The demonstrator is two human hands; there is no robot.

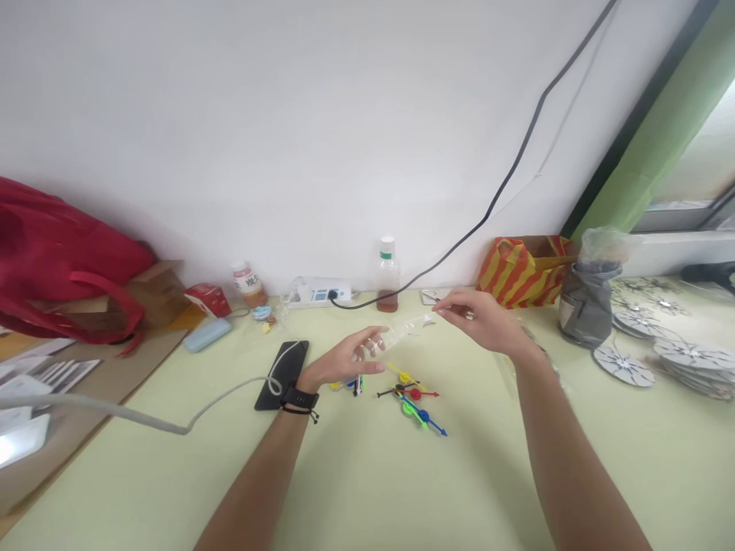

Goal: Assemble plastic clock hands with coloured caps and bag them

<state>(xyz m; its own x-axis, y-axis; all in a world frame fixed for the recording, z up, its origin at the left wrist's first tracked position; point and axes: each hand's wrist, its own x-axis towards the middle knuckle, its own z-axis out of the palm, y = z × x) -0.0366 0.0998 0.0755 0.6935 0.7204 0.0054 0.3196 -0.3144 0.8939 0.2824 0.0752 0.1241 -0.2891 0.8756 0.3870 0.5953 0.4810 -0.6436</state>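
Note:
A small clear plastic bag (pixel 406 327) stretches between my hands above the table. My right hand (pixel 479 317) pinches its far right end between thumb and fingertips. At the other end, my left hand (pixel 347 356) has the bag against its curled fingers, which show through the film; the thumb stands apart below. Under the bag lies a loose group of plastic arrow spinners: a yellow one (pixel 405 378), a red one (pixel 417 395), a blue one (pixel 425 417), a green one (pixel 409 409) and a black one. More coloured spinners (pixel 356 384) lie partly hidden beneath my left hand.
A black phone (pixel 281 375) with a cable lies left of my wrist. Along the wall stand a bottle (pixel 387 279), a power strip (pixel 325 291) and a striped bag (pixel 517 272). Stacked grey discs (pixel 694 356) are at right, a red bag (pixel 63 260) at left. A dark cord hangs across the wall.

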